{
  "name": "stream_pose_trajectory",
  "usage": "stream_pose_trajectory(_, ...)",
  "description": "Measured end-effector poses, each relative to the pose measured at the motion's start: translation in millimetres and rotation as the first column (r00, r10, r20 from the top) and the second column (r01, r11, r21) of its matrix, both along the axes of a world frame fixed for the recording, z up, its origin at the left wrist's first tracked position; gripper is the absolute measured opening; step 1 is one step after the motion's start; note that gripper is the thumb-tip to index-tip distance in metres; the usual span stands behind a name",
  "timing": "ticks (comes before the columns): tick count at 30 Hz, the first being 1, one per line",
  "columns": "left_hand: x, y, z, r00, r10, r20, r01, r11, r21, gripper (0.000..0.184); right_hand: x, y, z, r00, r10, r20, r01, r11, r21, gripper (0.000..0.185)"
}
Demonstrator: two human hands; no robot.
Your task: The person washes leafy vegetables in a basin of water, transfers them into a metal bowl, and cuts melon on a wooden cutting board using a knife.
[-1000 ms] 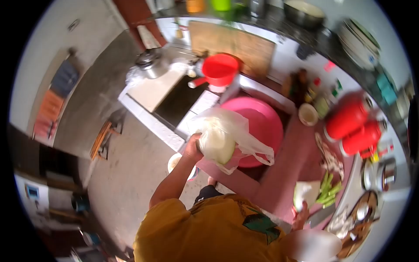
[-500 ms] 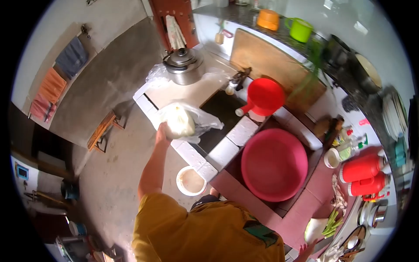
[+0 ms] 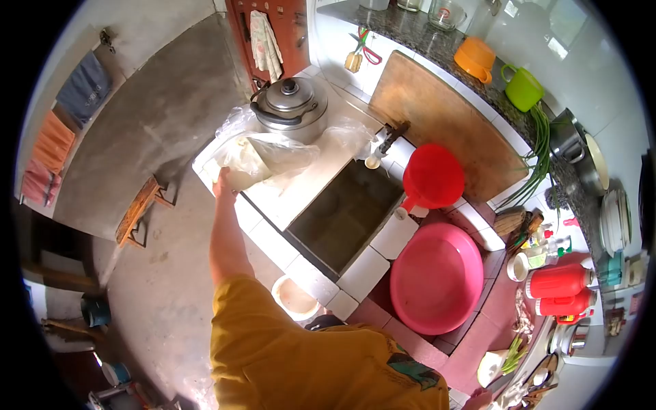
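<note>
- Left hand (image 3: 223, 183): arm extended; fingers gripping the left end of a clear plastic bag (image 3: 290, 156) with a pale, bulky item (image 3: 247, 162) inside.
- Bag: located at the left edge of the pale countertop (image 3: 290, 195), just in front of a lidded metal pot (image 3: 294, 113); whether its full weight rests there cannot be determined.
- Right hand (image 3: 477, 399): partly visible at the bottom edge; grip cannot be determined. Near it, a pale cut piece (image 3: 490, 367) lies beside green stalks (image 3: 514, 355).
- Centre: dark sink (image 3: 345, 215); red dipper (image 3: 435, 175) at its right.
- Right of the sink: pink basin (image 3: 437, 280), set in a recess.
- Below the counter: white bucket (image 3: 295, 298).
</note>
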State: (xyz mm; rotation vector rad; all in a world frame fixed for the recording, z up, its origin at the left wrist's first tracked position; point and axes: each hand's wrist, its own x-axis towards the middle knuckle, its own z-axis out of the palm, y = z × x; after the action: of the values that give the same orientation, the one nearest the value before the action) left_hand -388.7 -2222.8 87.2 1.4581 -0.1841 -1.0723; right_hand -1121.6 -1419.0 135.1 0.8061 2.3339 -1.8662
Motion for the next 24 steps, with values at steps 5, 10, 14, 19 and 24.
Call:
stream_pose_trajectory(5,18,14,27,0.959,-0.256,0.119,0.241,0.962,0.130,0.057,-23,-51,-13,0.985,0.143,-0.094,-0.144,0.990,-0.003,0.043)
stream_pose_trajectory(10,12,20,41,0.869,-0.270,0.414,0.208,0.960,0.189,0.063,-20,-197,-29,0.891,0.436,-0.131,-0.436,0.900,0.028,0.036)
stream_pose_trajectory(14,-23,59,75,0.053,-0.147,0.988,0.083,0.986,0.143,0.047,-3,-312,-31,0.698,0.708,-0.106,-0.715,0.682,-0.156,0.032)
stream_pose_trajectory(19,-148,33,79,-0.148,-0.163,0.975,0.673,0.706,0.220,0.017,49,-391,-31,0.513,0.857,-0.048,-0.853,0.504,-0.133,0.018)
stream_pose_trajectory(24,-219,-21,52,-0.685,-0.155,0.712,0.444,0.687,0.576,0.035,78,-392,-35,0.486,0.874,0.014,-0.864,0.482,-0.148,0.011)
